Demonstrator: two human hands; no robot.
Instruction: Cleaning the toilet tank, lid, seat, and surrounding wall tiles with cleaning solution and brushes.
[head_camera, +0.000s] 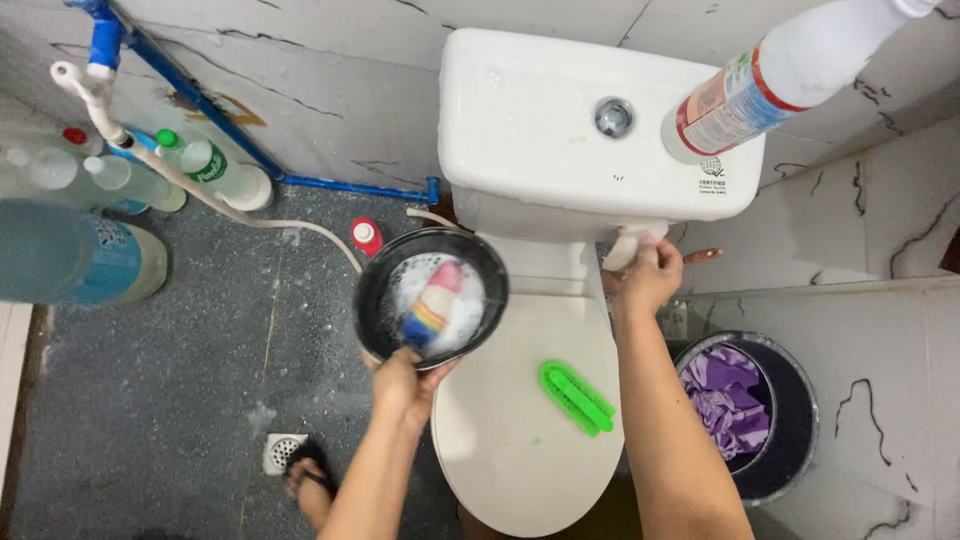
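At nine to ten o'clock we see a cluster of plastic bottles (120, 185) standing on the grey floor (150, 400), one with a green cap and label, beside a large blue-tinted jug (70, 250). A white hose (250, 215) runs from the wall pipe toward the middle. Near seven o'clock sits a floor drain (280, 450), with a sandalled foot (310, 480) just beside it.

Just left of centre, our left hand (405, 385) grips the near rim of a black bowl (375, 300), fingers curled under it and thumb on the edge. The bowl holds soapy foam and a striped sponge (435, 300) lying tilted in the suds.

On the closed toilet lid (510, 440) at six o'clock lies a green brush (575, 395). At about three o'clock from the bowl, our right hand (648, 280) is closed tight around a pale cloth (625, 248), pressed against the underside of the white tank (540, 130). At one o'clock a white spray bottle (770, 80) rests tilted on the tank. At four o'clock a dark bin (795, 420) holds a crumpled purple bag (725, 395).
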